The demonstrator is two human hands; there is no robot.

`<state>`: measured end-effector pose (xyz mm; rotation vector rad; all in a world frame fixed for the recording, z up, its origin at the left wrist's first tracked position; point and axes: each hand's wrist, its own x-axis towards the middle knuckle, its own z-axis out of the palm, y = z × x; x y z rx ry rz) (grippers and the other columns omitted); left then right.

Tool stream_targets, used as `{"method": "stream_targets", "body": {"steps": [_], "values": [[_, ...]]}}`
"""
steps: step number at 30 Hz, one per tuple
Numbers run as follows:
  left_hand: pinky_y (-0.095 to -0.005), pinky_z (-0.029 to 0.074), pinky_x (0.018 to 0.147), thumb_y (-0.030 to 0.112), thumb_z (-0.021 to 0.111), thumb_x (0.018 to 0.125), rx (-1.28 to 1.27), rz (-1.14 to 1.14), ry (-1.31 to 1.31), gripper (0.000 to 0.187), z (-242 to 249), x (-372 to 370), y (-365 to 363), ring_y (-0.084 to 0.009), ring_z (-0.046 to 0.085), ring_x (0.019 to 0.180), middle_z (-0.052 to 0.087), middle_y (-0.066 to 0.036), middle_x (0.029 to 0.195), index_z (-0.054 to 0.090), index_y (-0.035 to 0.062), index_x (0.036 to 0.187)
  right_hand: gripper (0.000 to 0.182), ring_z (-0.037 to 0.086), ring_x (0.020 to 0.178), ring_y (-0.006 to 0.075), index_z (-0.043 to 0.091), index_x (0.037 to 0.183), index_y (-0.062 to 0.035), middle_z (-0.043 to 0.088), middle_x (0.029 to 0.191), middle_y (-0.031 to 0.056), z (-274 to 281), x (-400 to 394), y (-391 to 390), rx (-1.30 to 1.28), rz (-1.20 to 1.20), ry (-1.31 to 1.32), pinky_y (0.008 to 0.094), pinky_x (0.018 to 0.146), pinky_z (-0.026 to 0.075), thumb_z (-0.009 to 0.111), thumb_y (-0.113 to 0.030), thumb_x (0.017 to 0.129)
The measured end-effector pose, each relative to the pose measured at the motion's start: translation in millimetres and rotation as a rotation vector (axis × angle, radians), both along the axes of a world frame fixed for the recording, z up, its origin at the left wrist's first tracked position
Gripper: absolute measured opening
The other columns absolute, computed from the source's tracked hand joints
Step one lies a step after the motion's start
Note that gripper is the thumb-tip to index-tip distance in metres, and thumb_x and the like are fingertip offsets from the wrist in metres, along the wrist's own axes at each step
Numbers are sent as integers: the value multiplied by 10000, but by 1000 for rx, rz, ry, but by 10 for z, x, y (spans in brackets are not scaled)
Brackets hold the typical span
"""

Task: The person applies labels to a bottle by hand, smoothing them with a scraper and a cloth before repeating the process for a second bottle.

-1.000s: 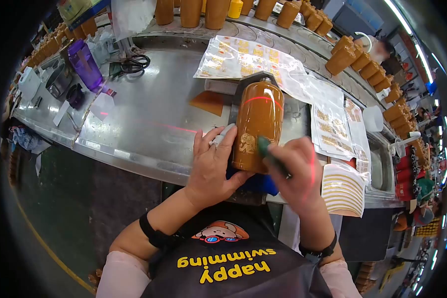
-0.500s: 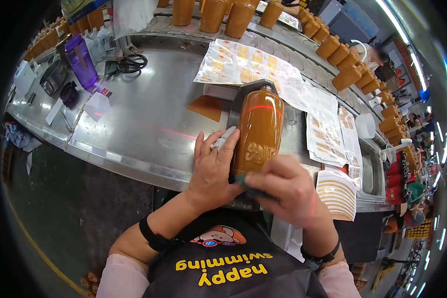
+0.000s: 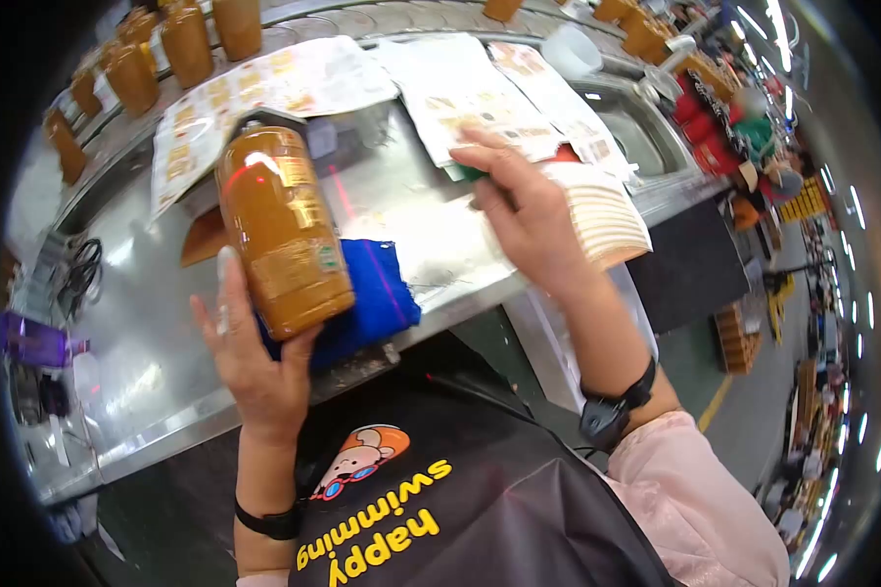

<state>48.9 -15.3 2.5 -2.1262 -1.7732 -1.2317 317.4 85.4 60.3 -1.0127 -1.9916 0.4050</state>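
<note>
Dial: the centre of the head view, with 12 at its top edge
Purple bottle (image 3: 34,339): near 9 o'clock, toward the left end of the metal table (image 3: 147,342)
Scissors (image 3: 80,269): at 9 o'clock, with dark handles, on the table
Row of brown bottles (image 3: 132,78): around 10 to 11 o'clock, beyond the table's far edge
Left hand (image 3: 255,367): just past 8 o'clock, fingers spread, the thumb against the base of the glossy brown bottle (image 3: 279,225) and the index finger along its left side
Glossy brown bottle: near 10 o'clock, neck pointing between 11 and 12, gold decoration on the upper face and a small green mark low on its right side
Sticker sheets (image 3: 264,83): near 11 o'clock, beyond the bottle's neck
Blue cloth (image 3: 372,293): close to the centre toward 9, just right of the bottle's base
White printed sheets (image 3: 460,93): at 12 o'clock, overlapping
Right hand (image 3: 529,210): between 1 and 2 o'clock, raised well apart from the bottle, fingers bent and pinching a green item (image 3: 468,172), mostly hidden
White tub (image 3: 571,52): at 1 o'clock
Curved-strip sheet (image 3: 607,215): at 2 o'clock
Sink (image 3: 631,127): between 1 and 2, farther out
</note>
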Motion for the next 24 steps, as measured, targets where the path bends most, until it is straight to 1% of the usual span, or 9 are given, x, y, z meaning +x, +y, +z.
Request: {"method": "stream_targets", "body": {"steps": [1,2,3,5,7,12,17,21,24], "values": [[-504,169,1175,482,604,910,-18,-24,-88,798,-66,-10,-20,-370,449,1326,450,-213,1450,352,-55,1443,318,587,1177,268,666,1050,4,539,1379,179,29,301,66,22,-42,-157,321,941,484,502,146,818],[-504,185,1170,481,592,920,-38,-40,-174,790,-145,-12,-27,-372,446,1328,449,-216,1450,349,-60,1442,322,577,1198,321,681,1009,3,548,1363,190,-130,676,244,114,-126,-270,346,975,479,499,147,786],[-504,202,1165,480,581,930,-58,-51,-259,783,-191,-19,-32,-373,442,1331,447,-220,1450,346,-64,1441,301,569,1207,338,683,1001,5,565,1336,193,-189,986,332,30,-224,-371,359,1004,468,492,126,802],[-442,269,1139,458,576,946,-93,-85,-353,764,-219,1,-34,-340,448,1330,439,-214,1454,337,-68,1445,252,586,1154,356,697,978,-9,591,1281,207,-239,1433,401,-29,-248,-605,384,994,464,509,69,828],[-406,286,1127,445,584,948,-98,-126,-460,759,-220,14,-18,-311,454,1326,438,-206,1454,334,-68,1449,245,593,1114,360,702,990,-19,612,1229,197,-228,1633,261,-48,-246,-658,389,969,473,539,49,821],[-341,376,1058,389,562,981,-89,-150,-506,706,-218,64,-24,-220,485,1267,445,-162,1449,313,-58,1468,266,576,1113,335,702,1003,-18,619,1177,159,-366,1737,-443,-35,-266,-600,395,968,455,585,60,776],[-351,342,1089,362,555,991,-117,-188,-597,695,-245,63,-24,-222,463,1292,430,-156,1463,287,-53,1480,258,561,1135,323,699,1008,-17,605,1209,150,-437,1661,-688,12,-302,-484,377,997,427,608,64,780],[-360,334,1100,347,553,993,-116,-214,-589,694,-243,58,-22,-222,435,1316,412,-151,1476,269,-47,1489,161,522,1184,316,706,975,-32,580,1255,152,-461,1606,-688,-50,-419,-362,383,1020,397,674,-46,819],[-388,305,1121,352,568,983,-121,-184,-537,701,-195,93,-22,-255,431,1332,408,-167,1482,283,-51,1480,119,498,1179,349,696,890,-30,574,1226,167,-499,1587,-616,-1,-350,-431,417,986,413,717,-89,788]]}}
